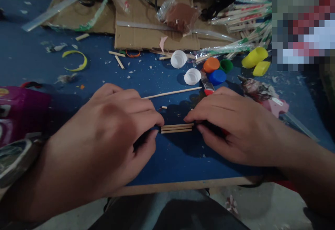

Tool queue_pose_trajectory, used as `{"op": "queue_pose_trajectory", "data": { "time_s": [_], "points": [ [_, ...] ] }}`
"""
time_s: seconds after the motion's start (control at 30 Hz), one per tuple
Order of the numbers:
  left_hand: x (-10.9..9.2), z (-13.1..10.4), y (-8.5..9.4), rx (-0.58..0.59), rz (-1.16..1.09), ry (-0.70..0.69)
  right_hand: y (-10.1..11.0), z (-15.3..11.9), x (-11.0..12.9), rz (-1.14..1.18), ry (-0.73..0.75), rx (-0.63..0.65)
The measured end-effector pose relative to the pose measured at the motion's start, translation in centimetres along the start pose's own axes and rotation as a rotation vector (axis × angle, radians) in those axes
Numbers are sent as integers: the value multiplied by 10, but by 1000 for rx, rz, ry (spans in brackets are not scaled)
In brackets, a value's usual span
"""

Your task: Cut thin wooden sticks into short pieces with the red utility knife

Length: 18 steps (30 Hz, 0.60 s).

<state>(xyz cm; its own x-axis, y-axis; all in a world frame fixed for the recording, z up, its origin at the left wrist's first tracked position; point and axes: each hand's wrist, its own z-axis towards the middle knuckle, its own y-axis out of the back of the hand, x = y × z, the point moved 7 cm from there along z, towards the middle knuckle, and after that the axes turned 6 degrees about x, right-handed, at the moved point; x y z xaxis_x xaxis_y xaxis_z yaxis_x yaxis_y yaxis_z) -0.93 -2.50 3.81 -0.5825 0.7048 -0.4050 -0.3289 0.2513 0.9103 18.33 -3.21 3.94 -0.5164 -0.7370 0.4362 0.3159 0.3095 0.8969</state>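
Near the middle of the table's [167,167] front edge, my left grip [110,129] and right grip [235,125] bracket the sticks [176,128], whether pinching I can't tell, apparently aligning them, which calls for light, even pressure.

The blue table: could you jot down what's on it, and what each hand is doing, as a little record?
left hand: fingers at the left end of the short sticks
right hand: fingers at their right end
short sticks: three visible, side by side
long stick: beyond the short sticks
white caps: two, beyond the long stick
coloured caps: orange, green, blue, grouped right of the white caps
yellow pieces: two, farther right
cardboard: at the back
table: blue, scattered with scraps
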Motion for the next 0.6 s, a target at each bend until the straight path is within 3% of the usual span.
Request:
{"op": "queue_pose_trajectory", "data": {
  "time_s": [0.6],
  "points": [
    [-1,2,-2,15,97,-13,1,3,-5,-111,-64,-4]
  ]
}}
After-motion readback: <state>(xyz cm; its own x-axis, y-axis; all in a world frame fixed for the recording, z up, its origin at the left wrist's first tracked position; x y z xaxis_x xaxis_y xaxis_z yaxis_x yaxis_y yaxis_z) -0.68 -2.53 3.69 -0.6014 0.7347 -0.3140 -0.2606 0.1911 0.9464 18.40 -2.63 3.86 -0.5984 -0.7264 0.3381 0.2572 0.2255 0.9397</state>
